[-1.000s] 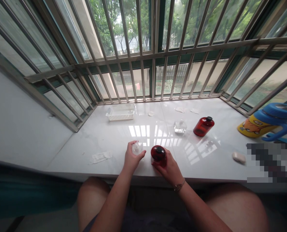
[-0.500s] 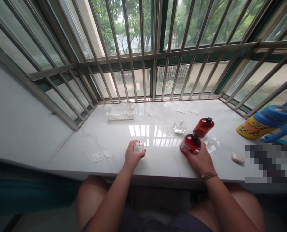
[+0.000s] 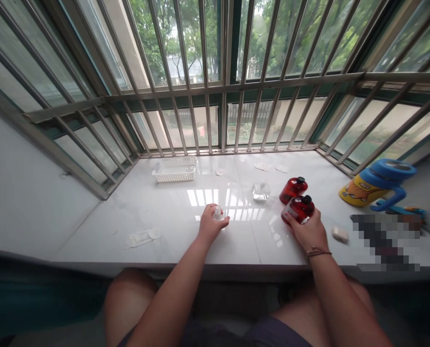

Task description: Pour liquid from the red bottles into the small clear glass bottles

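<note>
White glossy sill (image 3: 164,217), barred window (image 3: 215,82), white basket (image 3: 174,170)

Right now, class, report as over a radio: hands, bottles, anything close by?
Left hand closed on small clear bottle. Right hand gripping red bottle, beside second red bottle. Clear jar between the hands, farther back.

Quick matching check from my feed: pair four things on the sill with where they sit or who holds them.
Things:
1. small clear bottle
2. red bottle with black cap
3. white basket
4. blue and yellow cup

Places:
A. far right, on its side
B. in the right hand
C. far left, by the bars
D. in the left hand

Pairs: 1-D, 2-B, 3-C, 4-A
</note>
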{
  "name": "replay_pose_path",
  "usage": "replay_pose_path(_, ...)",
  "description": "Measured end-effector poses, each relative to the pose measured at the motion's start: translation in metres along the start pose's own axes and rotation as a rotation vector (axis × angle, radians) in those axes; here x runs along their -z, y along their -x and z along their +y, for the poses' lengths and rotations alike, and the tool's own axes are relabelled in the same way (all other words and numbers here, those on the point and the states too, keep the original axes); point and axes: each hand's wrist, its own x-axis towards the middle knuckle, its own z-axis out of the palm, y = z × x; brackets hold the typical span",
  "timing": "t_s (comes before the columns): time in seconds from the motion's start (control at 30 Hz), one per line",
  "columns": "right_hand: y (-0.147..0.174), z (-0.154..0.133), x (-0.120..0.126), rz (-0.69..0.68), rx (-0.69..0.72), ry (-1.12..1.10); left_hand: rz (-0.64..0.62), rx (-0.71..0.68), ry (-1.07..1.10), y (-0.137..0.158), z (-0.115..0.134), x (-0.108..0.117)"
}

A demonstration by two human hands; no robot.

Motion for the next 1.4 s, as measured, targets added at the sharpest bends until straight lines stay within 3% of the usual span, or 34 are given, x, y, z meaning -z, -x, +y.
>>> replay_pose_path(0.2, 0.001, 0.013, 0.012, 0.031, 0.088, -0.059, -0.113, -0.031, 0.070, -0.012, 0.021, -0.080)
replay_pose_path(0.4, 0.005, 0.005, 0.040, 0.114, 0.290, -0.010, -0.161, -0.054, 0.113, -0.025, 0.040, -0.149)
replay_pose_path(0.6, -0.002, -0.022, 0.055, 0.052, 0.627, 0.104, -0.133, -0.040, 0.109, -0.042, 0.047, -0.182)
replay_pose_path(0.73, -0.016, -0.024, 0.052, -0.018, 0.689, 0.224, -0.123, -0.045, 0.098, -0.046, 0.048, -0.186)
replay_pose_path(0.9, -0.025, -0.018, 0.053, 0.038, 0.664, 0.313, -0.166, -0.063, 0.122, -0.033, 0.053, -0.163)
replay_pose_path(1.03, -0.028, -0.036, 0.060, 0.106, 0.713, 0.286, -0.118, -0.229, 0.117, 0.005, 0.061, -0.119)
replay_pose_path(1.1, -0.033, -0.056, 0.060, 0.076, 0.783, 0.234, -0.096, -0.293, 0.095, 0.033, 0.063, -0.090)
replay_pose_path(1.2, -0.049, -0.096, 0.049, -0.094, 0.860, 0.249, -0.058, -0.343, -0.013, 0.071, 0.053, -0.039)
replay_pose_path(1.27, -0.064, -0.124, 0.035, -0.263, 0.823, 0.413, 0.006, -0.416, -0.142, 0.087, 0.036, -0.001)
replay_pose_path(1.4, -0.096, -0.170, -0.007, -0.539, 0.713, 0.633, 0.165, -0.488, -0.507, 0.092, -0.011, 0.071)
